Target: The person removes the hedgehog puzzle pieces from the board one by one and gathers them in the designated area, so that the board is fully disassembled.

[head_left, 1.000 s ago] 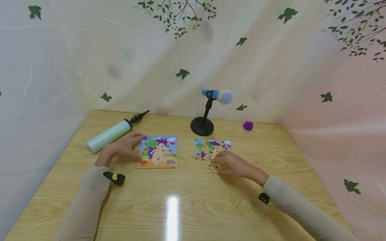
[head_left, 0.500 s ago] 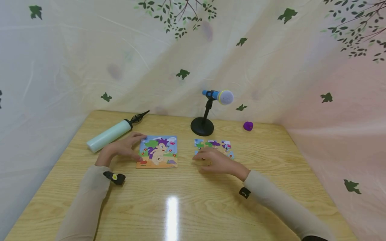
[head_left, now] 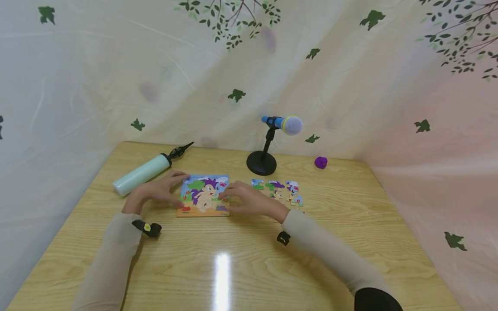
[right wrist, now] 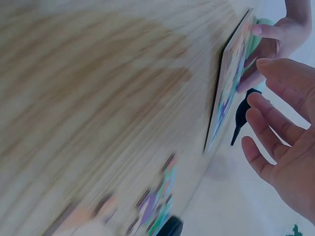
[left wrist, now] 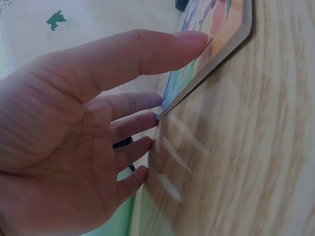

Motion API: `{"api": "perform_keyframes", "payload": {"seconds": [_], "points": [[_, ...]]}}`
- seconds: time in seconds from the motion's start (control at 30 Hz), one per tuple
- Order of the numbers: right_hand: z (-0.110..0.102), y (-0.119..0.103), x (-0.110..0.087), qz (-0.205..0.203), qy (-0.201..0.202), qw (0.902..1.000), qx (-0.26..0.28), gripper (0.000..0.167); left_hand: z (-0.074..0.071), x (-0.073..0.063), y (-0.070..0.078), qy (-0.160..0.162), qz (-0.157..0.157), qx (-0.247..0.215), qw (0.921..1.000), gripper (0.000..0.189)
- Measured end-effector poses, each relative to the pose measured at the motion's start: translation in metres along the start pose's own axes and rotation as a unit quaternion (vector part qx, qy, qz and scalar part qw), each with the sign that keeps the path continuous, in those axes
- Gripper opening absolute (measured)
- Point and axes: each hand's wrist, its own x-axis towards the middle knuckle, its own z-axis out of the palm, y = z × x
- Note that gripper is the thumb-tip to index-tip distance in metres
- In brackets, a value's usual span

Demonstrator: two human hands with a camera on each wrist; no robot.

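Note:
A flat hedgehog picture board (head_left: 203, 211) lies on the table. My left hand (head_left: 161, 188) is at its left side; the left wrist view shows straight fingertips against the board's edge (left wrist: 216, 66) and the thumb resting over its corner. My right hand (head_left: 253, 199) hovers at the board's right side with fingers loosely bent, and the right wrist view shows nothing between the fingers and thumb. To the right lies a group of hedgehog puzzle pieces (head_left: 292, 186), set close together with some gaps. My right hand and sleeve hide part of them.
A pale green hand pump (head_left: 142, 174) with a black nozzle lies left of the board. Behind, a blue toy microphone (head_left: 292, 125) sits on a black stand (head_left: 261, 163). A small purple object (head_left: 320, 163) is near the back edge, before a leaf-patterned curtain (head_left: 194, 86).
My right hand has left the lower puzzle pieces and moved left, across them, to the board's right side. My left hand and the board have stayed in place.

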Motion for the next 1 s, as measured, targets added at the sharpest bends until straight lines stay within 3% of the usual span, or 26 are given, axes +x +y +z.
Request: {"api": "perform_keyframes", "payload": {"seconds": [0.5,0.73,1.0], "points": [[0.02,-0.018,0.057,0.003,-0.046,0.9973,0.058,0.033,-0.003,-0.001,-0.003,-0.014,0.006,0.006,0.9999,0.109],[0.029,-0.02,0.067,0.012,-0.047,0.9933,0.105,0.033,-0.003,-0.001,-0.003,-0.015,-0.002,0.006,0.9999,0.108],[0.035,-0.022,0.076,0.0,-0.041,0.9952,0.089,0.032,-0.004,-0.002,-0.001,-0.017,-0.007,0.003,0.9998,0.105]]}}
